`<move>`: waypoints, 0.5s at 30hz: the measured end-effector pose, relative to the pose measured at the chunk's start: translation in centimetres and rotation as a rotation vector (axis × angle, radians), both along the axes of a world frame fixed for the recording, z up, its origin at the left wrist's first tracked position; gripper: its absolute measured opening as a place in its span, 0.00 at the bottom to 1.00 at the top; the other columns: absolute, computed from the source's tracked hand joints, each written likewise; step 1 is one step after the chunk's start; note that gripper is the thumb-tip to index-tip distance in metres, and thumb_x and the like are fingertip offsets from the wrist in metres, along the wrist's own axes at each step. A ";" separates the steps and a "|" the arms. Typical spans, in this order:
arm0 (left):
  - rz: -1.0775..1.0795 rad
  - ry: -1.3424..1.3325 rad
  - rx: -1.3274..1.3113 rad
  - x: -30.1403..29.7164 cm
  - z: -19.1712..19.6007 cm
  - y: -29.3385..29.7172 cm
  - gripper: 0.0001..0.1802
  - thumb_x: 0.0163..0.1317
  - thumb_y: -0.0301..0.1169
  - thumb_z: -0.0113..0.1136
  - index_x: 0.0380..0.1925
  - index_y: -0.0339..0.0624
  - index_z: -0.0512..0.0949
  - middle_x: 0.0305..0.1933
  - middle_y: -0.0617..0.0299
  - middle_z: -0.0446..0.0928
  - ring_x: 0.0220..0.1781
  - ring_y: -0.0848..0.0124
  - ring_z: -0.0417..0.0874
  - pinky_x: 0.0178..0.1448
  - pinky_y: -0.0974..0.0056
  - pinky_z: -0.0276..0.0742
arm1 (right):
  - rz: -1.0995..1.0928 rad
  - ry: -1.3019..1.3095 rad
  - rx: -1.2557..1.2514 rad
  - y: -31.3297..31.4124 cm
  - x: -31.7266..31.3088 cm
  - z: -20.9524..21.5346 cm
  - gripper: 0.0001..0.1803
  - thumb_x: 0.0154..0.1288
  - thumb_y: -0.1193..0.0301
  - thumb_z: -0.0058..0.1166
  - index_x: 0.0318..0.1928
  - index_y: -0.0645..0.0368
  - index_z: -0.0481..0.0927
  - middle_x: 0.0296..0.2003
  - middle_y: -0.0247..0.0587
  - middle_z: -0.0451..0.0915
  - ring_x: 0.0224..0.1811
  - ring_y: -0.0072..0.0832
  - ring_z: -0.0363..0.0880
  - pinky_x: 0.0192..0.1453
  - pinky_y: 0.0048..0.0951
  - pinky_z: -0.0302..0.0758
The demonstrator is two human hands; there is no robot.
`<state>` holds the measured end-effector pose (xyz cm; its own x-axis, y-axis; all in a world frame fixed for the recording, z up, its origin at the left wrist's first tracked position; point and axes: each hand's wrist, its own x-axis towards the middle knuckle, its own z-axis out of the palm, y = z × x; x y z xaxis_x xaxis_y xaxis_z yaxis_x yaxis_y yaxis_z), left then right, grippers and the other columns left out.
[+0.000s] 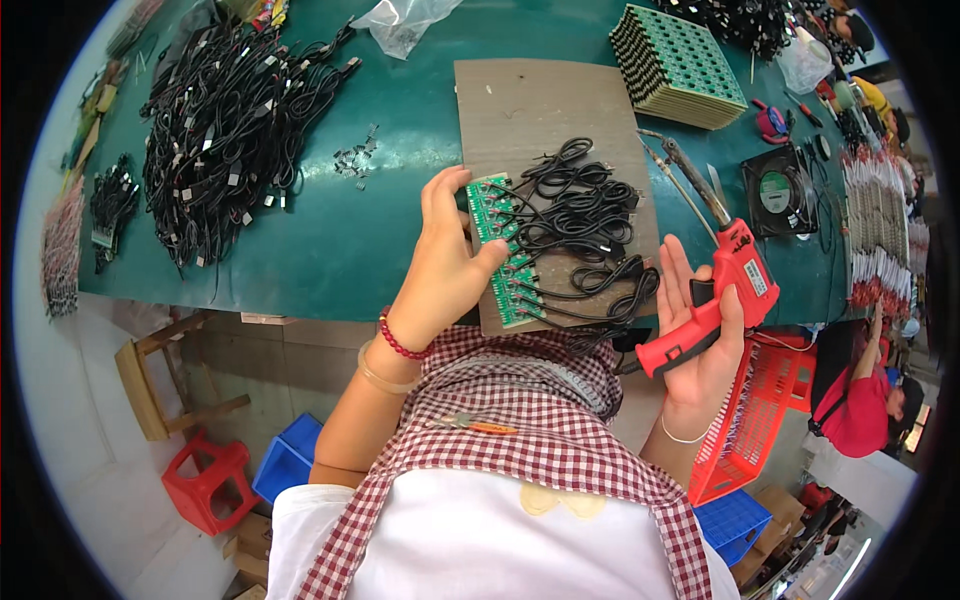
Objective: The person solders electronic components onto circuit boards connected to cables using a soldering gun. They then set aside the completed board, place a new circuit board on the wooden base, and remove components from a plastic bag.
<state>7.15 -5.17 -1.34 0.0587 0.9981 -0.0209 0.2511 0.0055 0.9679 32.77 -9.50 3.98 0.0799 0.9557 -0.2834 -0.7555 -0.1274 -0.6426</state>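
Observation:
My left hand (440, 268) grips the left edge of a green circuit board strip (519, 288), its thumb over the face and its fingers at the far end. Several coiled black cables (580, 235) run from the strip to the right. Under them is a brown board (545, 105) at the table's front edge. In my right hand (700, 375) rests a red soldering gun (745, 275). The thumb lies along its handle while the other fingers are loosely stretched. Its metal tip (655, 145) points far left, over the brown board's right edge and apart from the strip.
A big heap of black cables (235, 130) lies on the green table (400, 240), with small metal parts (355, 158) nearby. Stacked circuit boards (680, 65) stand far right, near a black fan (778, 190). Red and blue crates (745, 430) sit below; another person (858, 400) is at right.

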 end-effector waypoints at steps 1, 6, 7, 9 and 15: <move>0.007 0.004 -0.005 -0.1 0.2 -0.1 0.36 0.51 0.23 0.60 0.59 0.31 0.53 0.62 0.46 0.54 0.52 0.56 0.75 0.51 0.59 0.75 | 0.032 0.019 0.018 0.0 0.0 0.0 0.14 0.65 0.64 0.50 0.43 0.63 0.72 0.61 0.68 0.59 0.69 0.43 0.54 0.72 0.35 0.50; -0.026 -0.260 -0.248 -0.8 1.6 -0.5 0.40 0.54 0.20 0.59 0.63 0.32 0.48 0.56 0.50 0.63 0.44 0.72 0.74 0.40 0.70 0.76 | 0.024 0.024 0.007 0.1 0.0 -0.2 0.14 0.66 0.66 0.48 0.43 0.64 0.70 0.61 0.68 0.58 0.69 0.45 0.52 0.73 0.37 0.49; 0.033 -0.127 -0.119 -1.0 1.1 -0.5 0.38 0.54 0.21 0.59 0.62 0.34 0.52 0.52 0.54 0.67 0.39 0.75 0.75 0.37 0.71 0.75 | 0.011 0.031 0.015 0.0 0.3 -0.2 0.14 0.66 0.66 0.48 0.44 0.65 0.70 0.61 0.68 0.58 0.69 0.45 0.53 0.73 0.37 0.50; 0.123 0.098 0.024 -3.5 0.6 1.3 0.33 0.53 0.21 0.59 0.59 0.34 0.58 0.50 0.54 0.70 0.37 0.74 0.75 0.37 0.71 0.75 | -0.003 0.006 0.051 -0.2 0.8 0.1 0.15 0.66 0.65 0.47 0.44 0.65 0.69 0.61 0.68 0.58 0.69 0.46 0.52 0.72 0.38 0.51; 0.157 0.911 0.294 -11.2 -1.1 7.9 0.07 0.51 0.26 0.59 0.30 0.36 0.73 0.30 0.53 0.76 0.30 0.59 0.77 0.35 0.60 0.74 | -0.047 -0.128 0.045 -0.7 0.6 2.1 0.16 0.66 0.61 0.48 0.45 0.62 0.70 0.48 0.56 0.73 0.55 0.44 0.71 0.64 0.50 0.64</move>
<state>-4.05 2.77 -2.44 0.0087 0.9657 0.2593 0.9225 -0.1078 0.3705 33.38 -10.25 6.07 0.1579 0.9616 -0.2246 -0.6711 -0.0623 -0.7387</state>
